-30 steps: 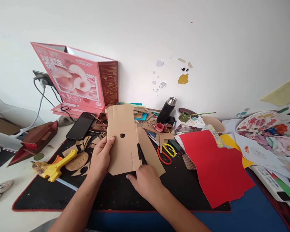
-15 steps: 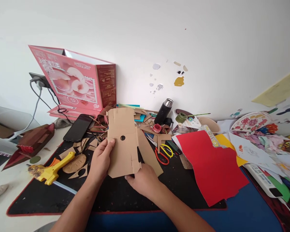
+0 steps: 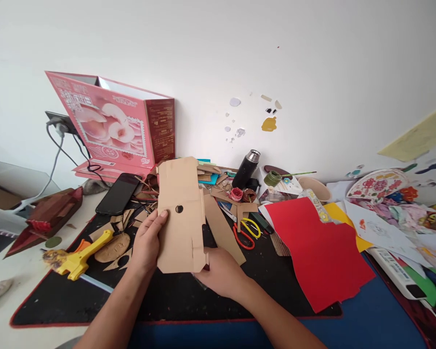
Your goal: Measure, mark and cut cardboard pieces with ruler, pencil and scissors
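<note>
A flat brown cardboard piece [image 3: 179, 184] with a small round hole and notched edges stands tilted up in front of me over the black mat. My left hand [image 3: 150, 237] is closed on its left edge, thumb on the front face. At the lower right corner, my right hand [image 3: 221, 271] reaches behind the cardboard, which hides its fingers. Another cardboard strip [image 3: 223, 230] lies on the mat just right of the held piece. Red and yellow handled scissors [image 3: 252, 228] rest further right, beside small cardboard scraps.
To the left lie a yellow glue gun [image 3: 76, 264] and a black phone [image 3: 116, 194]. A pink box [image 3: 112, 126] leans at the wall. Behind stand a black flask [image 3: 246, 167] and paint jars [image 3: 236, 194]. A red sheet [image 3: 319, 252] covers the right side of the black mat [image 3: 58, 305].
The cardboard piece has shifted slightly left and down and turned a little. My right hand's thumb, visible below the edge before, has gone behind the cardboard.
</note>
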